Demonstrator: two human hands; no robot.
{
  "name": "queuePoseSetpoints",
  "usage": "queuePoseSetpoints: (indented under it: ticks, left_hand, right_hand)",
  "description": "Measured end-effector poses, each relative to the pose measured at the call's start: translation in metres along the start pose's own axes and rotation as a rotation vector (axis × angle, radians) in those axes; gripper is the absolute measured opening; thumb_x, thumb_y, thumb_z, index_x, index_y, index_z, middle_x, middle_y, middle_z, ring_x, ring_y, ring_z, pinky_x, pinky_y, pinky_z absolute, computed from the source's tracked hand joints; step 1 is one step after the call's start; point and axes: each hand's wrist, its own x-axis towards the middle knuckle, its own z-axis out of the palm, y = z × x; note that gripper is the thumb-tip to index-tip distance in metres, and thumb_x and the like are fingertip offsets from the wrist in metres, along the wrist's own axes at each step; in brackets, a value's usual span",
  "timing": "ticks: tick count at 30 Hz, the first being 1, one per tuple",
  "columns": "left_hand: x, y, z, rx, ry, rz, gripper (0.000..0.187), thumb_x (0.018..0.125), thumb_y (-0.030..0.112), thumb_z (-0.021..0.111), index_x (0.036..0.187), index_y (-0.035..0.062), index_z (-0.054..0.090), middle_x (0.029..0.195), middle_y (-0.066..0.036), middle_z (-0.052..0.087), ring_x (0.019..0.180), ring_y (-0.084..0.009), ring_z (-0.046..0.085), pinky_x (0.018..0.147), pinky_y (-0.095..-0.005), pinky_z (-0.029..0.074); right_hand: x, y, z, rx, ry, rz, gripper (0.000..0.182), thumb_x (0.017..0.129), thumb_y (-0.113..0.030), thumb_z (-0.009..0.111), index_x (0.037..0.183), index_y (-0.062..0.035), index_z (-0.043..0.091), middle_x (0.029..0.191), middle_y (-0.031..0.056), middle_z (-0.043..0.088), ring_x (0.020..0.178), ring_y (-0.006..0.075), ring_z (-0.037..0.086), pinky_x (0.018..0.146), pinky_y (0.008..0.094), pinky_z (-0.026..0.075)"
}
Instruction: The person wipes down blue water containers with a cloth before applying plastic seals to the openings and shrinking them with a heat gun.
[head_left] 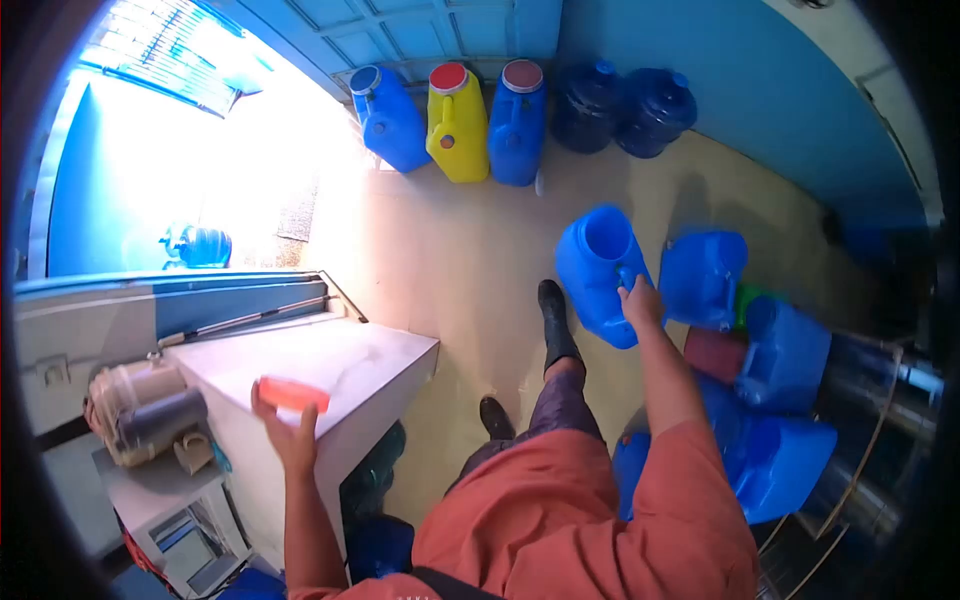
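- Left hand [292,435]: thumb and fingers spread to the length of a flat red piece [292,393], clamped on its two ends above the white counter [375,350]
- Right hand [643,300]: fingers curled together around the handle [627,277] of a blue jug [590,262], out in front and to the right of the black boot [556,320] (whether its base touches the floor, I cannot tell)
- That jug: smooth plastic, rounded shoulders, a wide round mouth with its lid off
- Counter: flat, slightly glossy top with straight edges
- By the panelled door [420,35]: a yellow jug [458,135] with a round red lid, between two lidded blue ones
- Beside them: two round, see-through dark blue bottles [655,115]
- Floor [450,240]: smooth, tan and faintly shiny
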Motion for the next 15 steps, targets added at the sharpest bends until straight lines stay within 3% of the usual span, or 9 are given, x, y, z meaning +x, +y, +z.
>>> queuePoseSetpoints:
  ticks: [2, 4, 7, 8, 12, 14, 15]
  left_hand:
    - [0.003, -0.012, 0.006, 0.047, 0.004, -0.075, 0.094, 0.079, 0.031, 0.078, 0.15, -0.0021, 0.027, 0.151, -0.021, 0.032, 0.142, -0.0333, 0.032, 0.118, -0.0427, 0.025]
    - [0.005, -0.008, 0.011, 0.063, 0.032, -0.153, 0.101, 0.08, 0.046, 0.078, 0.153, -0.0007, 0.024, 0.152, -0.023, 0.034, 0.141, -0.0356, 0.035, 0.117, -0.0456, 0.027]
    - [0.008, 0.013, 0.016, 0.257, -0.023, -0.233, 0.112, 0.077, 0.056, 0.077, 0.155, 0.0003, 0.019, 0.151, -0.023, 0.037, 0.139, -0.0381, 0.039, 0.116, -0.0477, 0.029]
    - [0.01, 0.018, 0.018, 0.369, -0.058, -0.234, 0.12, 0.075, 0.067, 0.073, 0.157, 0.001, 0.015, 0.15, -0.024, 0.041, 0.138, -0.0397, 0.041, 0.114, -0.0487, 0.032]
    - [0.018, 0.025, 0.02, 0.461, -0.151, -0.316, 0.123, 0.075, 0.08, 0.062, 0.157, 0.0005, 0.015, 0.149, -0.025, 0.04, 0.137, -0.0398, 0.041, 0.112, -0.0482, 0.033]
    - [0.019, 0.027, 0.019, 0.48, -0.18, -0.356, 0.123, 0.075, 0.081, 0.061, 0.157, 0.0, 0.015, 0.149, -0.025, 0.04, 0.137, -0.0396, 0.041, 0.112, -0.0482, 0.034]
    - [0.02, 0.026, 0.02, 0.494, -0.184, -0.373, 0.124, 0.075, 0.082, 0.06, 0.157, -0.0005, 0.015, 0.149, -0.025, 0.039, 0.137, -0.0394, 0.041, 0.112, -0.0482, 0.034]
  right_hand:
    - [0.056, -0.004, 0.037, 0.058, -0.075, -0.025, 0.054, 0.091, -0.04, 0.067, 0.127, -0.0022, 0.051, 0.111, 0.0235, 0.069, 0.103, 0.0421, 0.067, 0.085, 0.0522, 0.054]
    - [0.095, -0.015, 0.053, 0.052, -0.162, 0.0, 0.055, 0.091, -0.039, 0.067, 0.129, -0.0016, 0.051, 0.111, 0.0243, 0.068, 0.103, 0.0431, 0.066, 0.086, 0.0522, 0.053]
    - [0.138, -0.021, 0.085, 0.083, -0.201, -0.004, 0.058, 0.091, -0.038, 0.067, 0.131, 0.0001, 0.049, 0.11, 0.0257, 0.068, 0.103, 0.045, 0.065, 0.088, 0.0523, 0.052]
    - [0.151, -0.019, 0.097, 0.127, -0.156, -0.034, 0.06, 0.091, -0.038, 0.066, 0.133, 0.0012, 0.048, 0.11, 0.0262, 0.068, 0.103, 0.0459, 0.065, 0.089, 0.0525, 0.052]
    - [0.175, -0.03, 0.095, 0.146, -0.269, 0.039, 0.062, 0.091, -0.036, 0.067, 0.136, 0.0021, 0.047, 0.121, 0.0282, 0.063, 0.115, 0.0453, 0.059, 0.096, 0.0504, 0.049]
    - [0.182, -0.028, 0.109, 0.109, 0.186, -0.154, 0.056, 0.091, -0.031, 0.067, 0.133, 0.0017, 0.049, 0.127, 0.0269, 0.058, 0.121, 0.042, 0.054, 0.101, 0.0469, 0.044]
    - [0.186, -0.044, 0.1, 0.093, 0.169, -0.162, 0.056, 0.091, -0.031, 0.067, 0.133, 0.0017, 0.049, 0.127, 0.0269, 0.058, 0.121, 0.042, 0.054, 0.101, 0.0469, 0.044]
